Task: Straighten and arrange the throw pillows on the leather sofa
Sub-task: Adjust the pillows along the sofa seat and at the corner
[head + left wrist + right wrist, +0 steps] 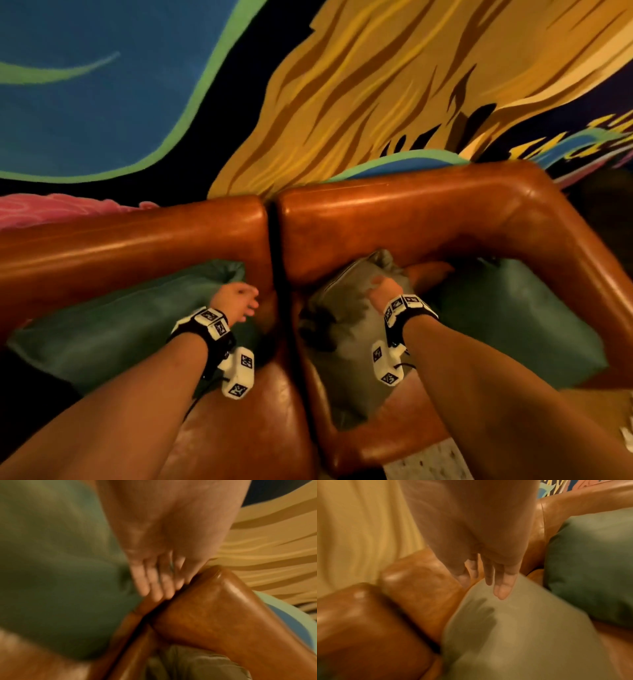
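The grey pillow (346, 329) leaned on the sofa (394, 219) at centre frame. The right hand (382, 291) lay flat on it, fingers straight; the left hand (236, 301) hung relaxed, empty. Likely soft and light; best pinched at corners.

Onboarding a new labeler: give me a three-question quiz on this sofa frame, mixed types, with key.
1. True or false: the right hand grips the grey-green fabric pillow.
2. How many dark teal pillows show on the brown leather sofa?
3. Which is nearest the left hand? A) the dark gap between the two sofa sections; B) the sofa's right arm.

Key: 1 false, its fingers lie straight on it. 2 two: left teal pillow, right teal pillow. 3 A.
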